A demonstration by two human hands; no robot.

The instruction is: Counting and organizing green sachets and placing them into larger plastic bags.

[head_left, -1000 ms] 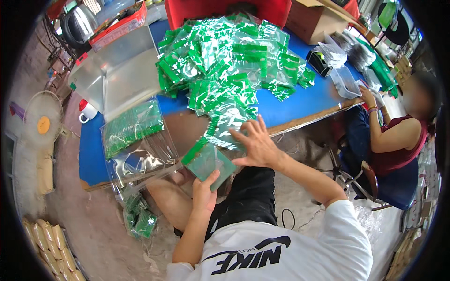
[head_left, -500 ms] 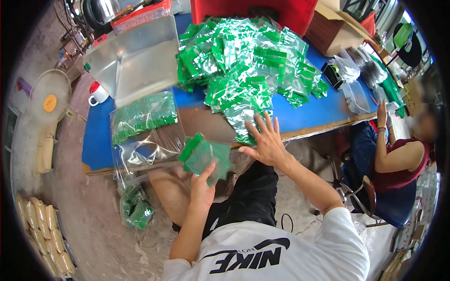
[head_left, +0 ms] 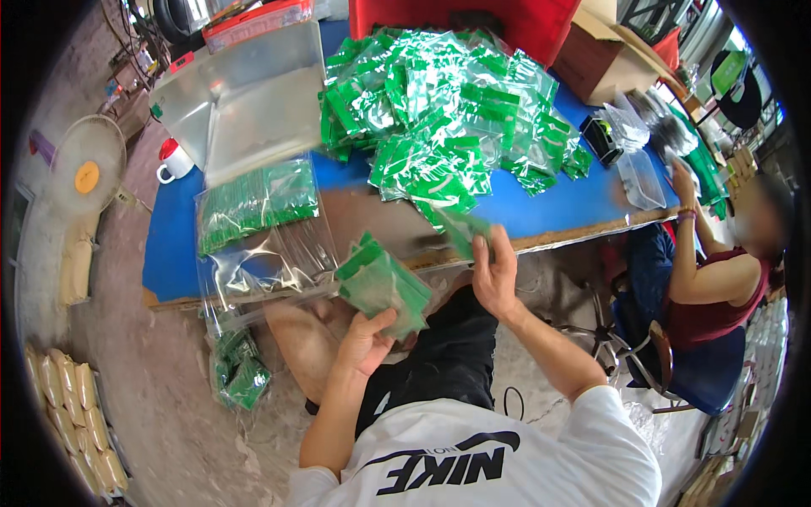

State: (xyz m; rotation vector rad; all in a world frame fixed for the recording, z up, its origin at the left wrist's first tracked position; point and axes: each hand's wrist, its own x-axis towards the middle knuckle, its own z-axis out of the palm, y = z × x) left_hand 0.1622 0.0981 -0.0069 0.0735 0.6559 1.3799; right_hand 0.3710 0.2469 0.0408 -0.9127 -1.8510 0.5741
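Note:
Several green-and-clear plastic packets (head_left: 387, 283) are fanned in my left hand (head_left: 368, 340), its thumb pressed on top of them. They are held over my lap, just off the table's front edge. My right hand (head_left: 497, 272) pinches one green packet (head_left: 464, 231) between thumb and fingers above that edge, blurred by motion. Beyond it spreads a large heap of the same shiny packets (head_left: 439, 101) on the blue table (head_left: 549, 211). Left of the heap lies a big clear bag (head_left: 262, 262) with a row of green packets (head_left: 258, 198) inside, its lower end hanging off the edge.
A translucent tub (head_left: 262, 118), a white mug (head_left: 175, 160) and a red bin (head_left: 456, 15) border the heap. At right are a cardboard box (head_left: 604, 59), a clear tray (head_left: 640, 179) and a seated person (head_left: 718, 279). A fan (head_left: 87, 177) stands at left.
My right hand, earlier spread over the near edge of the heap, has drawn back toward me and now pinches a packet. The left hand's packets have shifted slightly right and down.

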